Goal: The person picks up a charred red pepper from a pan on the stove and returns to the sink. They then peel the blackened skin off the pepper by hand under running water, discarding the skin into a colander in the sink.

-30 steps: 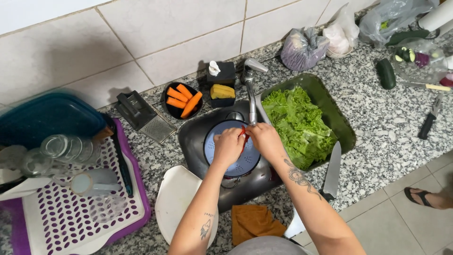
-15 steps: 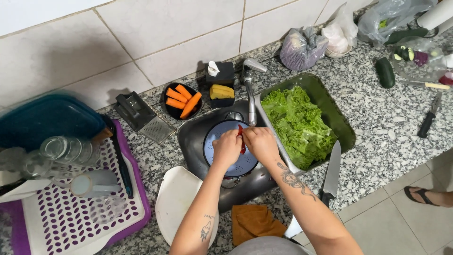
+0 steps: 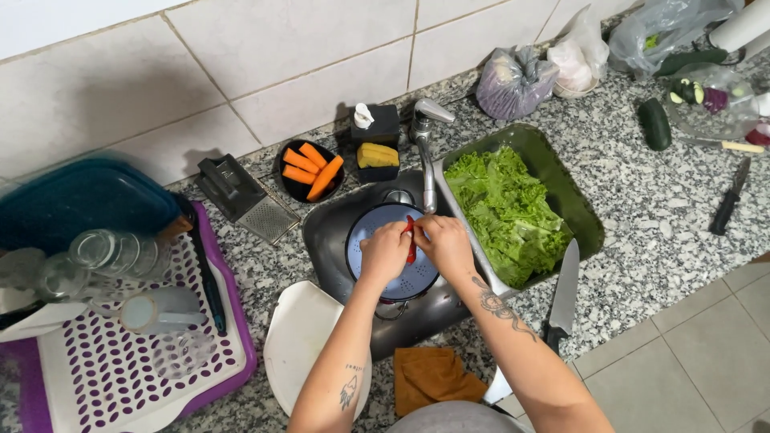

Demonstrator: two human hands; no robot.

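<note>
My left hand (image 3: 385, 253) and my right hand (image 3: 443, 244) meet over the sink (image 3: 329, 232), both gripping a small red pepper (image 3: 411, 242) between the fingers. Directly below them a blue perforated colander (image 3: 371, 227) rests in the sink basin. The faucet (image 3: 424, 152) stands just behind my hands, its spout pointing toward the colander. Much of the pepper is hidden by my fingers.
A green tray (image 3: 578, 210) of lettuce (image 3: 503, 210) sits right of the sink, a large knife (image 3: 564, 295) in front of it. A bowl of carrot pieces (image 3: 310, 170), a grater (image 3: 241, 198), a purple dish rack (image 3: 112, 369) with glasses, a white plate (image 3: 298, 345) and an orange cloth (image 3: 431, 375) surround the sink.
My hands have stayed over the colander, with the fingers shifting slightly on the red pepper. Nothing else has moved.
</note>
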